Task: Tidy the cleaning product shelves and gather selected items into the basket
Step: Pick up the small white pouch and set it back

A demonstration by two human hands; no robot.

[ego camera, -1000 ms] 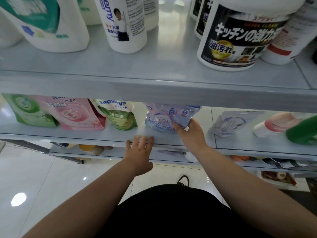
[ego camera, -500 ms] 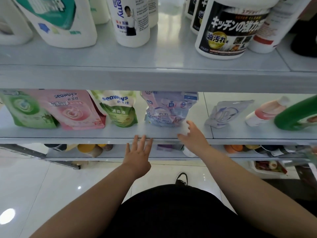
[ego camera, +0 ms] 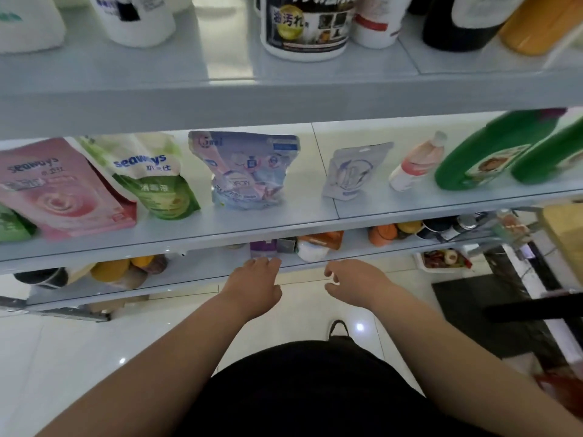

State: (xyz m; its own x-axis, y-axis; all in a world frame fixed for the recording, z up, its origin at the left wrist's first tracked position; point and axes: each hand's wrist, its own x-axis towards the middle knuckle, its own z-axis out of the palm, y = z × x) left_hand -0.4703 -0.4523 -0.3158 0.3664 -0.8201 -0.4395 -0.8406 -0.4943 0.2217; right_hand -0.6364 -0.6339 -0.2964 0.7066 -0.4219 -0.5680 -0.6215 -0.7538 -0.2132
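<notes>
My left hand [ego camera: 254, 287] and right hand [ego camera: 358, 283], empty.
Both loosely curled; lavender pouch [ego camera: 249, 171] beyond them, print blurred.

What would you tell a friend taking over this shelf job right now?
Left hand: holds nothing, fingers loosely curled, low in front of the shelves.
Right hand: also empty, beside it.
The pale blue-and-pink soft pouch stands upright on the middle grey shelf, between the green-and-white soft pouch and the small pale grey flat pouch.
Done: those pouches stand in a row.
Left: picking items; no basket is plainly in view.
</notes>
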